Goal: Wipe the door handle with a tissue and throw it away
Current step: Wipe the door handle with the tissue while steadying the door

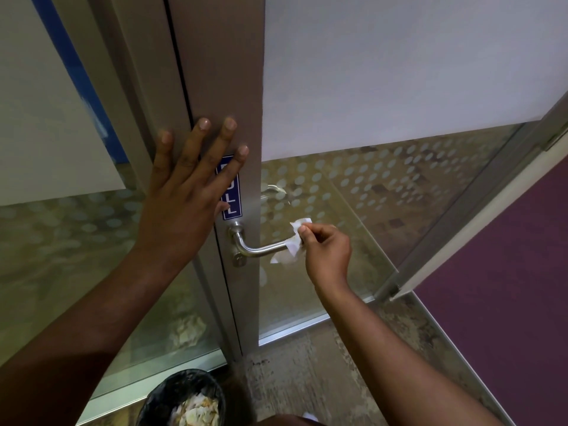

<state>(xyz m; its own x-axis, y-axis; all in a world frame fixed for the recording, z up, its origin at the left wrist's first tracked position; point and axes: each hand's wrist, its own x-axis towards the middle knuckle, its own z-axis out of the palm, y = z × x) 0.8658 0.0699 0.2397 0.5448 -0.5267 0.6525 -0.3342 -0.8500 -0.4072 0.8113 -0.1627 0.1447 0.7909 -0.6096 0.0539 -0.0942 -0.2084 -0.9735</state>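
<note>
Left of the door handle (261, 248), the left hand (187, 192) lies flat and empty on the door frame (221, 72), steadying it. At the handle's free end, the right hand (325, 250) pinches the tissue (292, 244) against the metal, so wiping seems underway. Next comes dropping it into the bin (181, 398) below the handle.

The left hand (181, 192) is raised with its palm laid flat, fingers spread wide and straight, thumb tucked out to the side, the bare forearm running up from the lower left. The right hand (325, 250) sits lower, wrist bent, fingers curled and thumb pinched against them, the bare forearm reaching in from the lower right.
</note>
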